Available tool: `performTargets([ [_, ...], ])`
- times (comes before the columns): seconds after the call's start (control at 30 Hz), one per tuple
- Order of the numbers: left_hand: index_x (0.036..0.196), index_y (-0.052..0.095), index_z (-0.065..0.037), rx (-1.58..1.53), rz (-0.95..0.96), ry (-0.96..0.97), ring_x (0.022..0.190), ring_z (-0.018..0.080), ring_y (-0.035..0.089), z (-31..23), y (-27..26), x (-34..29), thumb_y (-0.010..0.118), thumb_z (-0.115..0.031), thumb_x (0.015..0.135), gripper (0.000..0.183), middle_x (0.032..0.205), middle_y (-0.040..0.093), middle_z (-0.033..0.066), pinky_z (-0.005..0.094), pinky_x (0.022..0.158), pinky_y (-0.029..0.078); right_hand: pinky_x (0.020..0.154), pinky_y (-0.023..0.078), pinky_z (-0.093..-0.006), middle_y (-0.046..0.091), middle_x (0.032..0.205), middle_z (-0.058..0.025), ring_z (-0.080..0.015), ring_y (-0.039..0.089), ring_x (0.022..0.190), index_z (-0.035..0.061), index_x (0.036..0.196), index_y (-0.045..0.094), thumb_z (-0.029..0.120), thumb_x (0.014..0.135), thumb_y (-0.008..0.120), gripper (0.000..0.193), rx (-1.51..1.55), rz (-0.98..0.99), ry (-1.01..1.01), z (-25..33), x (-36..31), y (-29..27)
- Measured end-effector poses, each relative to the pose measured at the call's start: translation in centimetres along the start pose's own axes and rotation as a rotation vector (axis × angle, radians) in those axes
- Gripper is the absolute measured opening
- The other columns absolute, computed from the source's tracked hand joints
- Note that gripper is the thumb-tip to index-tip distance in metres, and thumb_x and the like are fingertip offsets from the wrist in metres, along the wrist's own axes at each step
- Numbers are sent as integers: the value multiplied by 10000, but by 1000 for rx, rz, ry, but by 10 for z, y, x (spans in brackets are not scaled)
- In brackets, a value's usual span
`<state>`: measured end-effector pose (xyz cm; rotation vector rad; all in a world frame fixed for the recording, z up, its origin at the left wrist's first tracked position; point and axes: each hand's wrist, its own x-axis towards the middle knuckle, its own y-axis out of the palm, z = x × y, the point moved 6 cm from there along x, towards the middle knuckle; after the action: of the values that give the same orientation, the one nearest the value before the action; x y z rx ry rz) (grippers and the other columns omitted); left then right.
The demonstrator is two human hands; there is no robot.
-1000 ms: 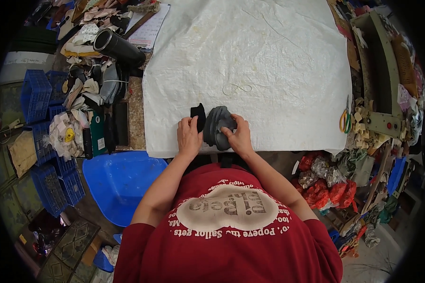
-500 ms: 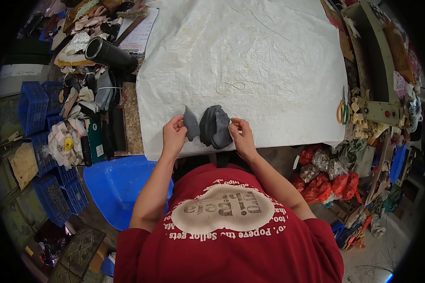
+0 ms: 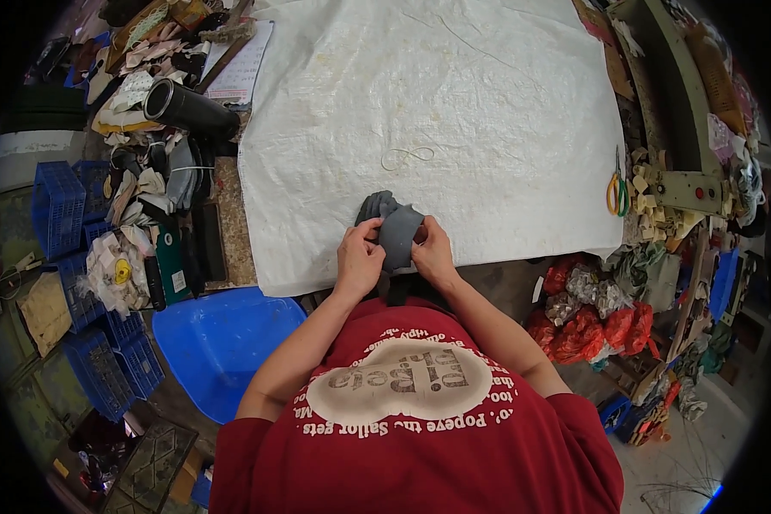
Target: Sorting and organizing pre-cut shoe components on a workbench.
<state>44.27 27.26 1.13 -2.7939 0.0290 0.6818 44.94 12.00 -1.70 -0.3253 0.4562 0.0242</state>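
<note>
Left hand (image 3: 360, 259): we are pinching the left edge of the grey fabric piece (image 3: 396, 230), fingers closed on it.
Right hand (image 3: 432, 253): we are gripping its right edge.
Fabric: lying bunched between both hands, at the near edge of the white woven sheet (image 3: 454, 111).
Nearby: a blue bin (image 3: 218, 338) is sitting lower left.

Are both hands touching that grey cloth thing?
Touching. In the head view the left hand and the right hand each pinch a side of the grey cloth piece, fingers pressed onto it, over the white sheet.
</note>
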Motion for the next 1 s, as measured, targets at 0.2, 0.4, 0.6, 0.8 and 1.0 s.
performTargets([
  [0.2, 1069, 560, -12, -115, -29, -42, 672, 150, 581, 7, -3, 4, 555, -42, 761, 309, 872, 595, 115, 280, 641, 472, 617, 474, -292, 607, 722, -104, -163, 589, 663, -16, 957, 499, 37, 736, 596, 247, 33, 34, 28, -2, 3, -1],
  [0.4, 1017, 570, -15, 75, -137, -55, 625, 129, 560, -5, 1, 15, 633, -85, 735, 297, 716, 600, 54, 286, 606, 463, 595, 467, -291, 584, 700, -98, -167, 573, 633, -13, 996, 495, -4, 719, 573, 288, 14, 25, -24, 2, 4, 1],
  [0.6, 941, 568, -8, 61, -218, -18, 587, 64, 503, 7, 3, 21, 665, -12, 696, 264, 670, 555, 3, 217, 545, 430, 604, 460, -284, 568, 707, -70, -151, 550, 652, -1, 1059, 473, 14, 729, 613, 359, 155, 126, 94, -10, 6, 5],
  [0.8, 939, 548, -13, 11, -294, -5, 554, 118, 519, 6, -3, 17, 662, -21, 684, 279, 652, 564, 41, 266, 546, 446, 647, 462, -294, 591, 768, -84, -161, 565, 704, 1, 1088, 463, 33, 753, 617, 370, 154, 159, 146, -21, 6, 8],
  [1.0, 958, 535, -14, 203, -288, -62, 754, 194, 555, 9, -5, 15, 691, -119, 689, 328, 856, 582, 112, 318, 676, 451, 756, 449, -330, 601, 837, -148, -259, 573, 813, -28, 974, 531, 246, 851, 516, 301, 45, -16, 36, -32, 9, -4],
])
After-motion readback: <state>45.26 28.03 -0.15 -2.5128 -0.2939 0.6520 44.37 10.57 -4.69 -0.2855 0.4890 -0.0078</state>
